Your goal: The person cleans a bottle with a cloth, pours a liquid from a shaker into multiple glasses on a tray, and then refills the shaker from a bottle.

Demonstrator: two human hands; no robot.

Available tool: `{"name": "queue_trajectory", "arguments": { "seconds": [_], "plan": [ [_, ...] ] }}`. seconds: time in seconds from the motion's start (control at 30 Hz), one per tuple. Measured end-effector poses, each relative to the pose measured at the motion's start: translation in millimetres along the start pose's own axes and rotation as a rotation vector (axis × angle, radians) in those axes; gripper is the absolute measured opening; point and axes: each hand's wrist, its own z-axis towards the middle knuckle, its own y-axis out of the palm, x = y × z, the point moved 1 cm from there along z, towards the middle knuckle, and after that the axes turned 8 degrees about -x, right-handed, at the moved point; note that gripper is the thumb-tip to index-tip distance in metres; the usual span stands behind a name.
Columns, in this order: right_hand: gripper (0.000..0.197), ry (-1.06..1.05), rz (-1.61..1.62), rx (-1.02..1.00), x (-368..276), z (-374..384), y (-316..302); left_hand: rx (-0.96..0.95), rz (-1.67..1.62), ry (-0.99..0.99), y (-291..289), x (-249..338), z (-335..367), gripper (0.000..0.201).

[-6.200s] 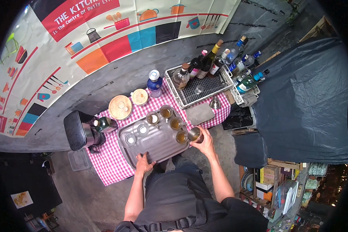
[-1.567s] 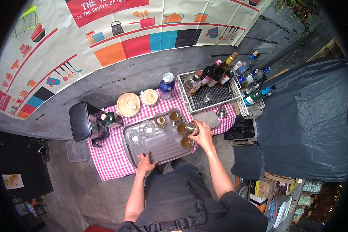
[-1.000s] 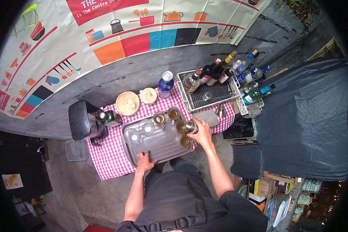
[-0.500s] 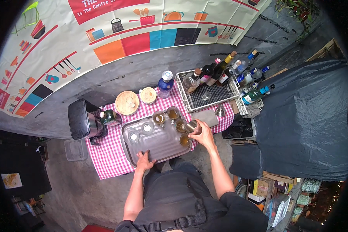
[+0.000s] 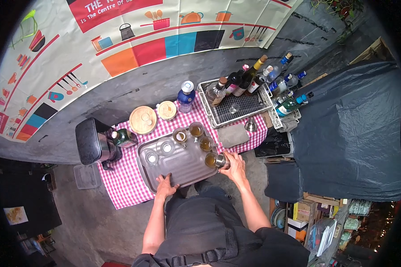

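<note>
My right hand (image 5: 236,170) is wrapped round a metal shaker cup (image 5: 222,161), tilted with its mouth over the nearest glass cup (image 5: 210,159) at the tray's right end. Brown liquid shows in that cup and in three others: one glass cup (image 5: 206,143) just behind it, another (image 5: 196,129) at the back, and a third (image 5: 180,135) left of that. Two clear glass cups (image 5: 165,146) stand to the left, with pale round bottoms. All stand on a brown tray (image 5: 182,164). My left hand (image 5: 166,186) rests on its near rim, fingers spread, holding nothing.
A black coffee machine (image 5: 92,141) and a dark green bottle (image 5: 124,138) stand left of the tray. Behind it are two wooden-lidded containers (image 5: 143,120) and a blue bottle (image 5: 186,95). A wire rack (image 5: 236,115) with several bottles, a grey cloth (image 5: 233,135) and a metal jigger (image 5: 251,125) lie right.
My right hand has brought the tilted shaker cup nearer to me, from the cup behind to the nearest cup. My left hand stays at the tray's rim. The view has shifted slightly.
</note>
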Motion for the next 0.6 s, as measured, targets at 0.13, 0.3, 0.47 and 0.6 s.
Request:
{"name": "queue_trajectory", "arguments": {
  "seconds": [0.13,0.3,0.47,0.6],
  "plan": [
    [0.09,0.004,-0.062,0.008,-3,0,4,-0.003,0.011,0.005,-1,1,0,0.09],
    [0.089,-0.027,-0.021,0.037,-2,0,3,-0.008,0.025,-0.005,-2,1,0,0.091],
    [0.09,0.001,0.014,0.018,0,4,0,-0.012,0.021,-0.003,-2,1,2,0.091],
    [0.091,-0.058,0.316,-0.013,-3,13,-10,0.007,0.008,-0.012,-1,0,1,0.091]
  ]
}}
